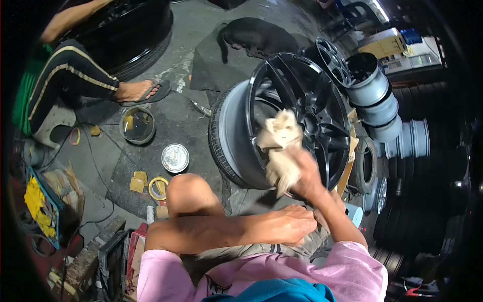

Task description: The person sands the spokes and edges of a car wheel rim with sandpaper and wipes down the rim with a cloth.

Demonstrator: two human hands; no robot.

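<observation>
My right hand (304,173) is closed on a cream-coloured rag (283,132), slightly blurred, and presses it against the face of a black alloy wheel rim (309,123). The rim has several spokes and a grey inner barrel, and it tilts toward me. Behind and under it a tyre (217,136) shows in part. My left arm crosses in front of my body. My left hand (289,224) is curled near my lap, below the rim's lower edge; whatever its fingers may hold is hidden.
A lidded can (175,158), a round tub (137,126) and a tape roll (158,188) stand left of the rim. Another person's sandalled foot (143,91) is beyond. A dark dog (259,36) lies behind. Stacked silver rims (375,93) stand right; a blue box (44,206) lies left.
</observation>
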